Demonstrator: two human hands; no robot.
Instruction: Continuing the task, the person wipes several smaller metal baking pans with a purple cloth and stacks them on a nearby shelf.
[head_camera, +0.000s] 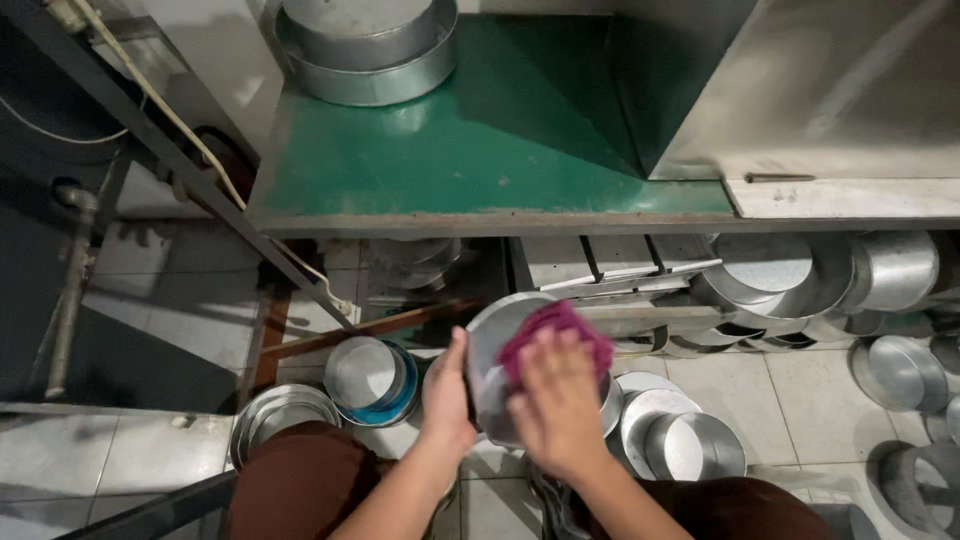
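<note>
Pan (490, 345), round, shallow, dull silver metal, held over the floor (760, 390) between the person's knees. It stands tilted on edge, open face toward the right hand (555, 400); being round, it shows no long axis. Left hand (447, 395) grips its rim; right hand, fingers spread flat, presses a magenta cloth (555, 335) against it. Similar pans (690, 445) lie on grey tiles below a green worktop (500, 140).

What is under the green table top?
Under the green table top stacked round metal pans lie on the tiled floor, beside slanted metal bars. Further back is shadowed and hidden by the top.
</note>
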